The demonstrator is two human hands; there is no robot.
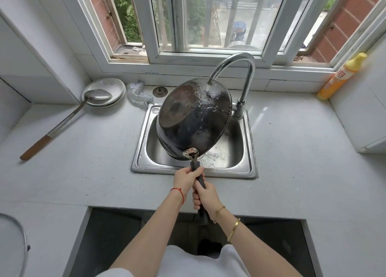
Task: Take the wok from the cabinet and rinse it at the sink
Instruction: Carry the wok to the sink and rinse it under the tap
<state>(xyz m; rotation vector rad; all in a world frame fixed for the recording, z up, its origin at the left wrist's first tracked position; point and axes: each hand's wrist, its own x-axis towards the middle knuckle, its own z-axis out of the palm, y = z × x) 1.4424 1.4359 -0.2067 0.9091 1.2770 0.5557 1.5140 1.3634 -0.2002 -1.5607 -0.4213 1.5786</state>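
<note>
A black wok (194,120) is turned bottom-up and tilted over the steel sink (248,151). Water runs from the curved chrome faucet (236,67) onto its dark underside and splashes off. Its long black handle points toward me. My left hand (186,177) grips the handle close to the riveted bracket. My right hand (205,195) grips the handle just behind it, lower down. Both hands are over the sink's front edge.
Stacked white plates (110,84) with a long-handled metal ladle (62,124) lie on the counter at the left. A grey mesh cloth (137,95) and a drain strainer (160,92) sit behind the sink. An orange detergent bottle (340,77) stands at the right, by the window sill.
</note>
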